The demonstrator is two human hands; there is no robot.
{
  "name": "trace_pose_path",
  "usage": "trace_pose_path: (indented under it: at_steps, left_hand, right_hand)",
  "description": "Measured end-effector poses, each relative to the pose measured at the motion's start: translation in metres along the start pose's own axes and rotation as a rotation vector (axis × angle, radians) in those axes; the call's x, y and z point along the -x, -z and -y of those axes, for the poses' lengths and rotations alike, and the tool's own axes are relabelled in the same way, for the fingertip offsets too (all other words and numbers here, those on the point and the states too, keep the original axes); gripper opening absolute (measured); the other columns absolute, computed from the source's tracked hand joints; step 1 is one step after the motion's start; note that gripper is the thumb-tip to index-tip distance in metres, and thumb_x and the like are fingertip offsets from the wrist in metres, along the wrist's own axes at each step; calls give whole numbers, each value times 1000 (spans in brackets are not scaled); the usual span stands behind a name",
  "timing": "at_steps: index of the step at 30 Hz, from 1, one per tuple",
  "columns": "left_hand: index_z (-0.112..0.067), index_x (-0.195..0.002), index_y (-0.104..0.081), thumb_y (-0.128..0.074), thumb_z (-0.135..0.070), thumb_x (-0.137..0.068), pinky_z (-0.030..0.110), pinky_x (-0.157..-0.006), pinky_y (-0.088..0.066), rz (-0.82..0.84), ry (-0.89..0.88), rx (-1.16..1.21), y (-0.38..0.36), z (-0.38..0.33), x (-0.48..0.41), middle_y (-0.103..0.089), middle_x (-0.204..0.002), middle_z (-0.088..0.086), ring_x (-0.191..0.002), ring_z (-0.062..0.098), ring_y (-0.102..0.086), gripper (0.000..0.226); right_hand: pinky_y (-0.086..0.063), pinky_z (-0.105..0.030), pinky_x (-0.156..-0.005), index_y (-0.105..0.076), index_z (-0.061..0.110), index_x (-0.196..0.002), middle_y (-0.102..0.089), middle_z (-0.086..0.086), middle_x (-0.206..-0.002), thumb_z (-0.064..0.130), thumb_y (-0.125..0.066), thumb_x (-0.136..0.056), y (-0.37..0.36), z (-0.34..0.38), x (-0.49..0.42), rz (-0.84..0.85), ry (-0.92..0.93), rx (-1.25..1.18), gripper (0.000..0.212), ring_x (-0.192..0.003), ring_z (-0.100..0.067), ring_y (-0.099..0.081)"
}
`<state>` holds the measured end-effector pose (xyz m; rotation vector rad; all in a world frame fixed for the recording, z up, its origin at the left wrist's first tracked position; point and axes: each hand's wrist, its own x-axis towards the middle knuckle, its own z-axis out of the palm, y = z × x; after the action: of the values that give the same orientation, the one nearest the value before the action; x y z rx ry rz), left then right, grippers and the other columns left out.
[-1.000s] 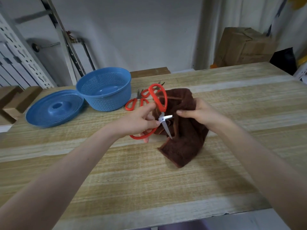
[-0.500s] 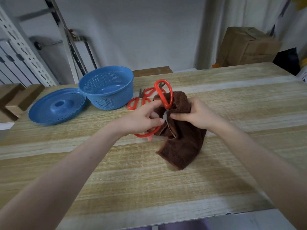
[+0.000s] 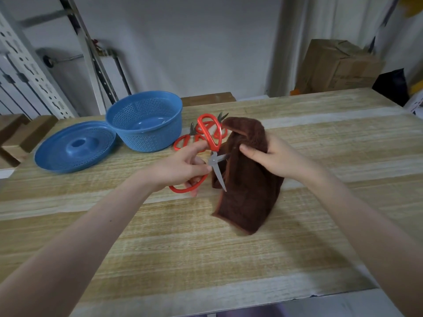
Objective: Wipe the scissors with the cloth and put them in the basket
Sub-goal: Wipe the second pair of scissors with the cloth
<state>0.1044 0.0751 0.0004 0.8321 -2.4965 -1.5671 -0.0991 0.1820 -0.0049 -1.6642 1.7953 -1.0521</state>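
My left hand (image 3: 180,167) grips the red handles of a pair of scissors (image 3: 211,143), blades spread apart above the table. One blade points down and lies bare; the other runs right into the brown cloth (image 3: 248,191). My right hand (image 3: 274,156) clutches the cloth around that blade, and the rest of the cloth hangs onto the table. Two more red-handled scissors (image 3: 186,140) lie on the table behind my left hand, next to the blue basket (image 3: 146,121), which stands upright and holds nothing that I can see.
A blue perforated lid (image 3: 75,146) lies left of the basket. The wooden table (image 3: 206,248) reaches to a near edge at the bottom. Cardboard boxes (image 3: 336,65) stand behind the far right corner, metal racking at the far left.
The cloth covered both blades half a second ago; now my right hand has slid right with it, and one blade is bare again.
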Motion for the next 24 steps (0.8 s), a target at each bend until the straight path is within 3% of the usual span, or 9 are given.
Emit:
trace_pose_path:
  at_steps: [4, 8, 9, 11, 13, 14, 19, 24]
  left_hand:
    - [-29, -140, -36, -49, -2, -98, 29, -53, -46, -7, -38, -51, -8, -5, -3, -50, -59, 4, -47, 23, -58, 52]
    - [-28, -138, -37, -49, -3, -98, 35, -56, -43, 37, -56, -41, -7, -9, -1, -52, -60, 5, -47, 20, -58, 48]
    - [-29, -138, -37, -49, -4, -98, 34, -55, -44, 44, -56, -39, -6, -8, 1, -51, -60, 4, -47, 19, -58, 49]
    - [-31, -138, -37, -49, -4, -98, 32, -55, -45, 38, -45, -27, -3, -7, 2, -49, -57, 0, -47, 18, -58, 49]
    - [-31, -137, -38, -49, -5, -98, 35, -59, -46, 18, -36, -17, -1, -4, 3, -46, -56, 0, -46, 18, -57, 48]
    - [-32, -137, -38, -49, -5, -98, 38, -62, -46, 12, -33, -20, 0, -4, 3, -45, -57, 2, -47, 18, -57, 48]
    - [-30, -144, -31, -50, -5, -98, 42, -60, -45, 22, -64, -72, -9, -6, 0, -54, -59, 5, -48, 21, -59, 55]
    - [-22, -142, -30, -49, -4, -98, 42, -57, -44, -3, -66, -115, -15, -5, -8, -53, -57, 8, -45, 23, -60, 52]
  right_hand:
    - [-47, -33, -91, -67, 16, -110, -65, 0, -104, 33, -66, -89, -21, 11, -9, 46, 159, 302, 28, -100, -18, -60]
    - [-52, -39, -90, -71, 12, -102, -72, -1, -99, 28, -71, -86, -23, 3, -11, 29, 54, 102, 23, -94, -17, -67]
    - [-52, -37, -90, -70, 11, -102, -72, -2, -98, 27, -71, -86, -20, -1, -10, 30, 34, 73, 23, -94, -16, -67]
    - [-51, -21, -86, -68, 14, -101, -71, 5, -96, 23, -69, -87, -11, -6, -9, 21, -7, 0, 16, -91, -6, -66]
    - [-45, -3, -72, -65, 24, -96, -65, 16, -90, 19, -66, -90, -2, -9, -7, -9, -59, -110, 8, -78, 13, -62]
    - [-43, -1, -68, -63, 27, -93, -64, 19, -89, 19, -64, -92, 1, -10, -7, -17, -81, -160, 8, -74, 17, -60]
    - [-48, -9, -80, -65, 32, -97, -68, 18, -98, 34, -57, -94, -6, -5, -11, 81, -91, -198, 9, -89, 9, -63]
    - [-47, -14, -85, -66, 29, -97, -68, 14, -96, 24, -60, -94, -18, 1, -16, 127, -12, -133, 8, -88, 5, -63]
